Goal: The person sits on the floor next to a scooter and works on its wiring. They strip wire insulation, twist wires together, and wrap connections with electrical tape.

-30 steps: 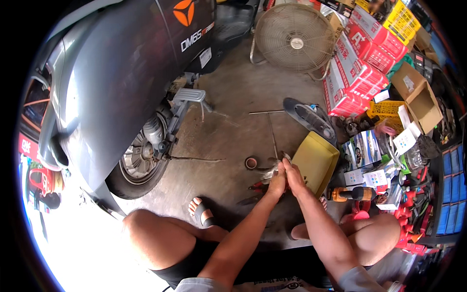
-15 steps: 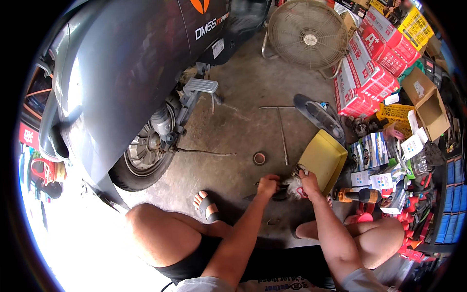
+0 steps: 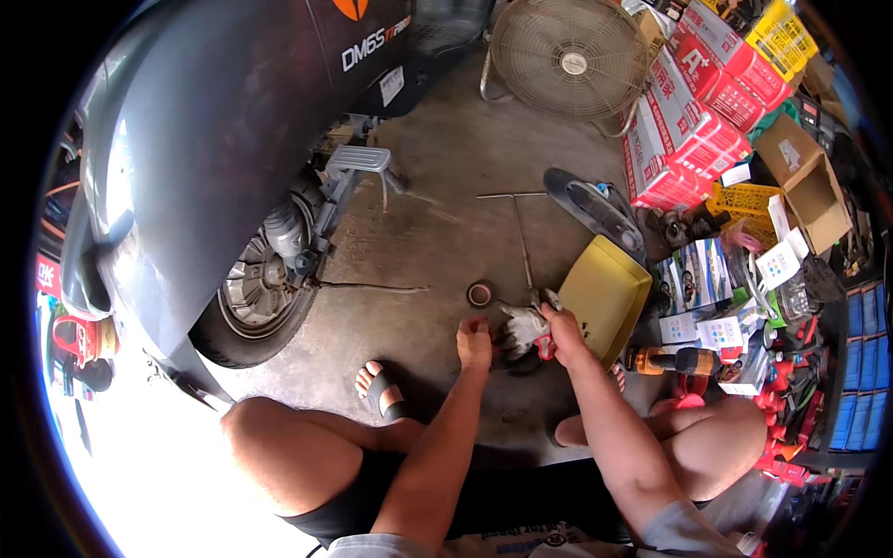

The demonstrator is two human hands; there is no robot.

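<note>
Lowered right hand (image 3: 561, 327) on glove (image 3: 523, 327)

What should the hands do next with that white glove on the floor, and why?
Probably lift the glove off the floor. The right hand already pinches it, while the left hand sits closed just beside it, apparently not gripping it. The glove lies crumpled low on the concrete, so raising it would let both hands work on it.
</note>
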